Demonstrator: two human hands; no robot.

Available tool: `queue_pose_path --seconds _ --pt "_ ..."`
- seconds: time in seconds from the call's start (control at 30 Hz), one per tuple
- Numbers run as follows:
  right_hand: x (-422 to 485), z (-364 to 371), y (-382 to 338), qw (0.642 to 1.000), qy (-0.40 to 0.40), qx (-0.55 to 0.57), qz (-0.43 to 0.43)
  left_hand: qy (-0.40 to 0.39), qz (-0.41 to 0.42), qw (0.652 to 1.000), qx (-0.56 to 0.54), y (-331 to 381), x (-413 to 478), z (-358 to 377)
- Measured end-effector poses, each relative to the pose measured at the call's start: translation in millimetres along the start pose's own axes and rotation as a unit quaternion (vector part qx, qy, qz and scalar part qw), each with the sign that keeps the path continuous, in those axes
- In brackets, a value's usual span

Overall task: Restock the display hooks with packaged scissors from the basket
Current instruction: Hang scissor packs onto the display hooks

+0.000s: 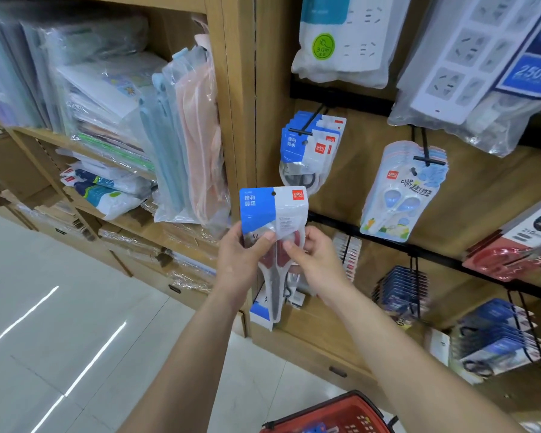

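Observation:
A packaged pair of scissors point(274, 210), blue-and-white card with red handles, is upright in front of me. My left hand point(242, 260) pinches its left side and my right hand point(317, 260) pinches its right side at handle height. Its hang hole faces up, below and left of a black display hook point(305, 128) that carries several matching scissor packs point(310, 151). The red basket point(334, 414) shows at the bottom edge, below my right forearm.
A second hook holds children's scissors packs point(402, 195) to the right. Power strips point(341, 39) hang above. More hooks with dark-blue packs point(402, 289) sit lower right. Wooden shelves with bagged stationery point(181, 135) stand at left, over a pale tiled floor point(44, 323).

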State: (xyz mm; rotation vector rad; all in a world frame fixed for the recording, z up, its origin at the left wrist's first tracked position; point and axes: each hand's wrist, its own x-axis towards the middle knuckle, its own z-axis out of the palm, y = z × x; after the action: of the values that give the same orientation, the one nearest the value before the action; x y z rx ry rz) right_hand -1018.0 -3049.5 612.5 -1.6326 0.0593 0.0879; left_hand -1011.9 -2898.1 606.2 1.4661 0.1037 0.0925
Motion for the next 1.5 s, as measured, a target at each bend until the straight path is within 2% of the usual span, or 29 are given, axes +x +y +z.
queue_pose_path --seconds 0.13,0.27,0.43,0.57,0.67,1.03,1.3,1.5 --pt "5.2 -9.6 -8.7 0.997 0.034 -0.028 -0.067 0.003 0.010 0.999 0.036 8.4 6.0 -5.9" --pt "26.7 -17.8 -21.3 0.989 0.105 -0.056 -0.083 0.015 0.030 0.985 0.171 14.9 16.6 -16.1" --pt "49.7 -25.8 -37.8 0.979 0.128 -0.106 -0.116 -0.026 0.078 0.930 0.359 20.7 16.9 -22.8" --pt "62.9 -29.1 -40.5 0.974 0.160 -0.116 -0.115 -0.047 0.093 0.888 0.447 25.0 15.6 -25.2" --pt "68.0 -31.1 -37.2 0.972 0.181 -0.117 -0.094 -0.053 0.092 0.879 0.466 23.5 16.0 -28.4" --pt "68.7 -30.6 -36.2 0.975 0.185 -0.103 -0.068 -0.060 0.084 0.876 0.471 20.6 16.0 -28.9" --pt "99.4 -26.4 -48.8 0.963 0.235 -0.126 -0.024 -0.068 0.080 0.868 0.486 20.7 13.2 -24.6" --pt "104.7 -31.1 -31.7 0.967 0.200 -0.158 0.029 -0.075 0.071 0.858 0.503 14.6 8.3 -23.7"
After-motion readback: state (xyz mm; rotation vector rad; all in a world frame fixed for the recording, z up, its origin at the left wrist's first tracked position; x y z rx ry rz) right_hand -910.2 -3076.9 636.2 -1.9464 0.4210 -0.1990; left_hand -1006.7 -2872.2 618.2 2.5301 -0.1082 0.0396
